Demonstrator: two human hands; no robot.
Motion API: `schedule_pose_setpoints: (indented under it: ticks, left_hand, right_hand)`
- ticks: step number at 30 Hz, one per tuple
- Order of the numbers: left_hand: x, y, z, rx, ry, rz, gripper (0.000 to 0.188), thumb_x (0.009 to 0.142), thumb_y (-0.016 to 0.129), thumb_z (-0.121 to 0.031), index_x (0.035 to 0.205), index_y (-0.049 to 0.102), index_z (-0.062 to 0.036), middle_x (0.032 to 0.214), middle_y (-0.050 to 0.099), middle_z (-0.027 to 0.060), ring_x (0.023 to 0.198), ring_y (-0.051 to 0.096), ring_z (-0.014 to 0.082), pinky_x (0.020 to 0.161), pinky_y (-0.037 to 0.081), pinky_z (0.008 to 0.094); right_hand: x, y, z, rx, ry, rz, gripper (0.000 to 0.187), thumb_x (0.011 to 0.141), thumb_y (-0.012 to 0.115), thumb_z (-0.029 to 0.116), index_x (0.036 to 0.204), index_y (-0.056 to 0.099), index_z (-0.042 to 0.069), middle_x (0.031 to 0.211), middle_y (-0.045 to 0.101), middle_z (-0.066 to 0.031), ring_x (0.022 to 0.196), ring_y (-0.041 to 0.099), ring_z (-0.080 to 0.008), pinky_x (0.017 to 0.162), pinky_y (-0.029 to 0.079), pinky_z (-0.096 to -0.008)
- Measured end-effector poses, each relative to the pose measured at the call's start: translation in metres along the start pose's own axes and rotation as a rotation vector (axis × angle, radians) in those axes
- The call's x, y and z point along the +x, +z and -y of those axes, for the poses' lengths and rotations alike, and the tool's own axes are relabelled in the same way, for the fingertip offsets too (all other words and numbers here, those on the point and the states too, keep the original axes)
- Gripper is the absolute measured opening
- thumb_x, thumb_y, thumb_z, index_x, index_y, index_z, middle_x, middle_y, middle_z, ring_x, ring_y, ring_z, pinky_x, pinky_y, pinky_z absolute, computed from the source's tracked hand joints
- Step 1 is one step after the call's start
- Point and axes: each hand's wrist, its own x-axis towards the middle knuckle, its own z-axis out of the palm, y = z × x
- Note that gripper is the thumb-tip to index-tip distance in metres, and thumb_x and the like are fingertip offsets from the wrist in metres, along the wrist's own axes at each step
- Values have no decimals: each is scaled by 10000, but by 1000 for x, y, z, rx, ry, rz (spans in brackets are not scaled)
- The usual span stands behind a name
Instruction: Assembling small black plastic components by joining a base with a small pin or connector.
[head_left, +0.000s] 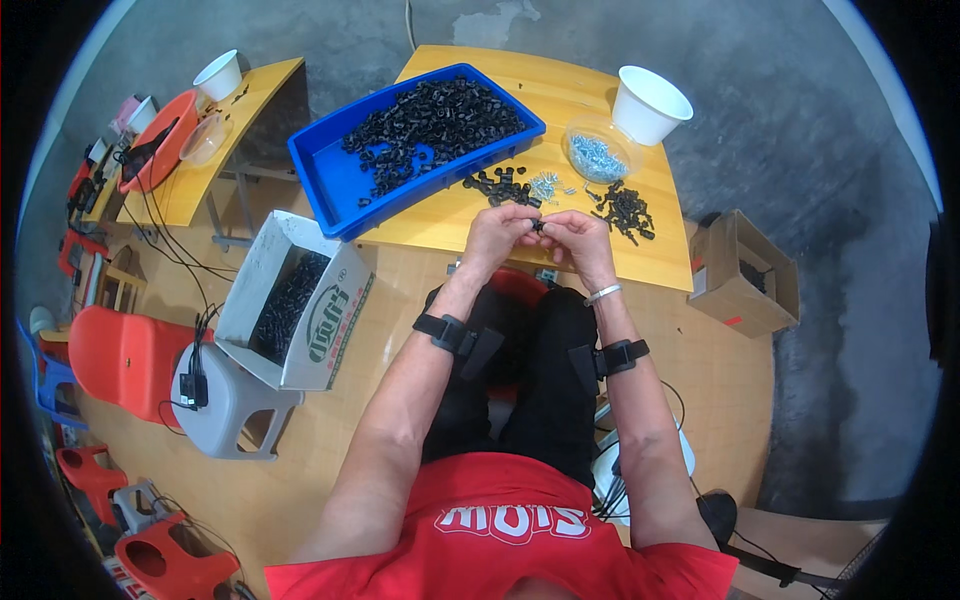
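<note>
My left hand (497, 236) and my right hand (580, 240) meet at the near edge of the yellow table (440, 235). Both are closed, fingertips pinching a small black plastic part (538, 226) between them; its exact shape is too small to make out. Just beyond my left hand lies a loose group of black plastic pieces (497, 186). Beside it is a little heap of silver screws (545, 185). To the right of my right hand spreads a pile of small black parts (625, 210). A clear bowl (600, 150) behind that pile holds many silver screws.
A blue tray (325, 190) of black pieces takes up the table's left side. A white tub (650, 105) stands at the back right. On the floor are a white carton (315, 340) of black parts, a brown box (745, 290) and a grey stool (225, 415) carrying cables.
</note>
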Motion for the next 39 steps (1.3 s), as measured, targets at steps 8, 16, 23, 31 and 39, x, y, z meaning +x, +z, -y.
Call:
schedule_pose_setpoints:
  ticks: [8,16,23,31,39]
  left_hand:
    - [0,-5,-3,-90,-57,34,144,868,509,-13,967,612,3,835,637,62,691,616,101,660,516,206]
    - [-1,-8,-8,-93,-91,84,118,888,494,-63,922,602,-27,767,634,53,642,604,93,616,508,201]
    - [-3,-11,-9,-151,-98,86,111,883,504,-69,915,607,-40,716,621,31,593,577,78,565,479,193]
    - [-3,-13,-7,-194,-71,76,94,865,527,-59,890,615,-37,701,616,26,570,562,74,548,460,190]
    - [-3,-17,-11,-181,-105,148,83,860,525,-52,881,603,-33,713,610,25,590,563,77,565,463,201]
  right_hand:
    - [3,-6,4,68,51,122,61,809,616,36,858,607,0,702,630,-57,560,580,-82,442,435,-171]
    - [3,-2,6,175,53,140,61,814,613,42,857,599,2,716,633,-59,565,580,-82,437,435,-170]
    - [3,2,6,218,70,154,52,813,615,40,845,590,6,736,637,-65,575,576,-85,454,451,-178]
    - [0,11,4,230,38,108,57,807,625,42,830,583,10,716,624,-57,570,570,-91,467,460,-194]
    - [4,10,1,232,28,161,87,801,642,63,798,558,38,678,595,-25,506,536,-78,453,443,-188]
